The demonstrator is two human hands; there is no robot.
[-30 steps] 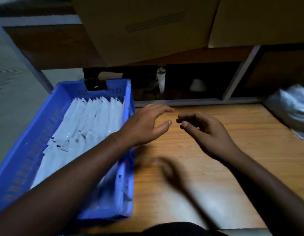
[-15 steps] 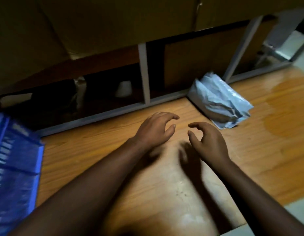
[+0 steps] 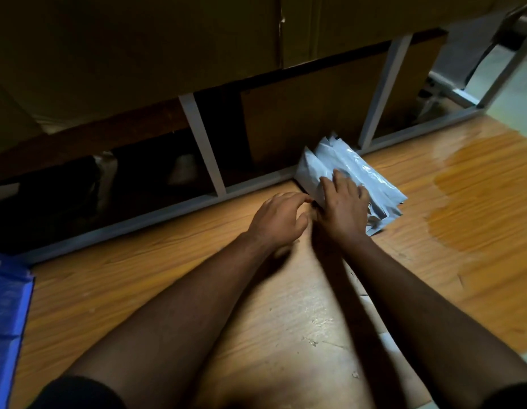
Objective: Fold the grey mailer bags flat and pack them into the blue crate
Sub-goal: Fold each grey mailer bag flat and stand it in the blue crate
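Resting hands (image 3: pixel 342 205) on unlabelled mailer bags (image 3: pixel 356 172)

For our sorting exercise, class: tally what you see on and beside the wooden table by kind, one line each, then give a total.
Hands: 2, the left hand and the right hand
Pile of grey mailer bags: 1 (bags inside cannot be counted)
Blue crate: 1, only partly in view
Wooden table: 1
Total: 5

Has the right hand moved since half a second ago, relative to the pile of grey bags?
Yes. The right hand went forward onto the grey mailer bags; before, it hovered short of them.
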